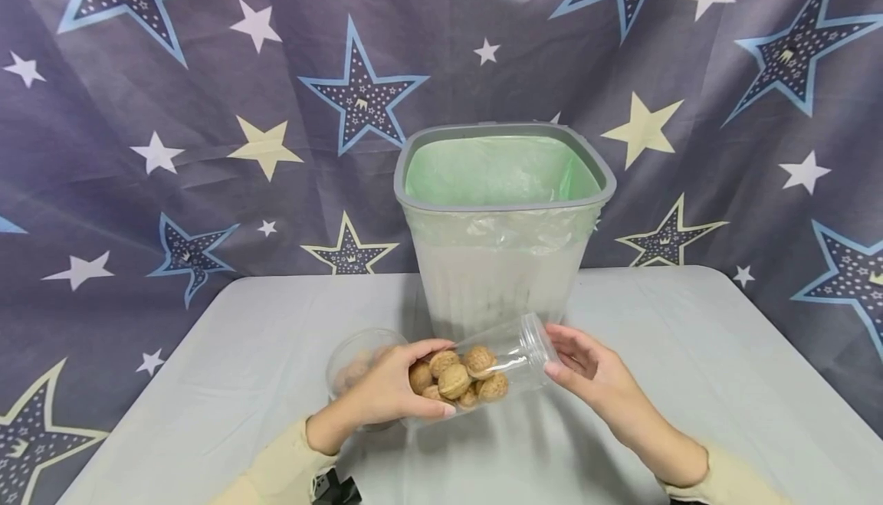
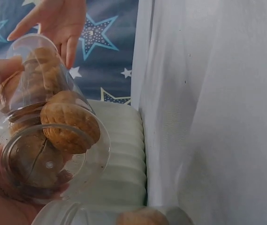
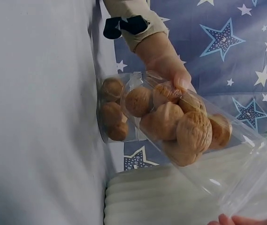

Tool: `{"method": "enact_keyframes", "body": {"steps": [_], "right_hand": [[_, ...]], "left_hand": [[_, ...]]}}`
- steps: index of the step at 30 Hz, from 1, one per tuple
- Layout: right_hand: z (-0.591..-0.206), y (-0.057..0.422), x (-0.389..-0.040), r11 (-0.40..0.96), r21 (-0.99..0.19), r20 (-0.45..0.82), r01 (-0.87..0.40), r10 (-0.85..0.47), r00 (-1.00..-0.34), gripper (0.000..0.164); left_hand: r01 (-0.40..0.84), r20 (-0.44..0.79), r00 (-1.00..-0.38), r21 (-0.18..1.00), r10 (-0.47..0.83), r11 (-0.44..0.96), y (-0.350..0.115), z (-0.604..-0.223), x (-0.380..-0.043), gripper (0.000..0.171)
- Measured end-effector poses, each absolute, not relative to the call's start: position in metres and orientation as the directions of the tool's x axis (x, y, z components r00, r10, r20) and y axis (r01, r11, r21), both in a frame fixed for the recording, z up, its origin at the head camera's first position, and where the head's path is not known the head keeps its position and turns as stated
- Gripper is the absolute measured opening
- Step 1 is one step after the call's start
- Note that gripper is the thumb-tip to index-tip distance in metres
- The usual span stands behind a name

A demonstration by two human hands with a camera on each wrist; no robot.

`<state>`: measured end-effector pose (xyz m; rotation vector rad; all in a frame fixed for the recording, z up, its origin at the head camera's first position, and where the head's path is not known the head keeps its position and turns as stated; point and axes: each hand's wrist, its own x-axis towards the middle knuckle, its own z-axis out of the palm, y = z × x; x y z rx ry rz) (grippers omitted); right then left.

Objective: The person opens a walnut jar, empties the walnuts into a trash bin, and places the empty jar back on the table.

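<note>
The left hand (image 1: 386,388) holds a tilted clear jar (image 1: 512,353) of walnuts (image 1: 454,380), and the right hand (image 1: 602,382) is loosely spread at its mouth (image 1: 538,341).

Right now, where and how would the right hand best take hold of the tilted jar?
Probably around the ridged neck, from the right: that end of the jar points up toward the right hand, while the left hand grips the end holding the walnuts.

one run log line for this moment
left hand: grips tilted clear cylindrical plastic jar; inside: round brown walnuts; right hand: at jar rim
</note>
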<state>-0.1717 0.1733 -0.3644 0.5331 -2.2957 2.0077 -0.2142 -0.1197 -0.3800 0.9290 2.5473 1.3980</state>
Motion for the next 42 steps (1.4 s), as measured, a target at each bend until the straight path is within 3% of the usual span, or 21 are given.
{"method": "enact_keyframes", "body": {"steps": [13,29,34,42], "right_hand": [[-0.362,0.171,-0.172,0.139,-0.949,0.251,-0.282,-0.204,-0.946,0.047],[-0.370,0.178,-0.179,-0.045,-0.911,0.404,-0.410,-0.297,-0.865,0.053],[-0.373,0.181,-0.184,-0.107,-0.873,0.481,-0.475,-0.349,-0.805,0.057],[-0.374,0.189,-0.197,-0.206,-0.789,0.593,-0.579,-0.502,-0.629,0.069]], "left_hand": [[0.486,0.227,-0.812,0.772,0.537,0.410,-0.120,-0.379,-0.213,0.073],[0.480,0.207,-0.790,0.795,0.577,0.372,-0.121,-0.379,-0.212,0.073],[0.481,0.209,-0.775,0.808,0.596,0.342,-0.123,-0.379,-0.211,0.072],[0.466,0.192,-0.758,0.828,0.623,0.312,-0.127,-0.378,-0.209,0.072]]}}
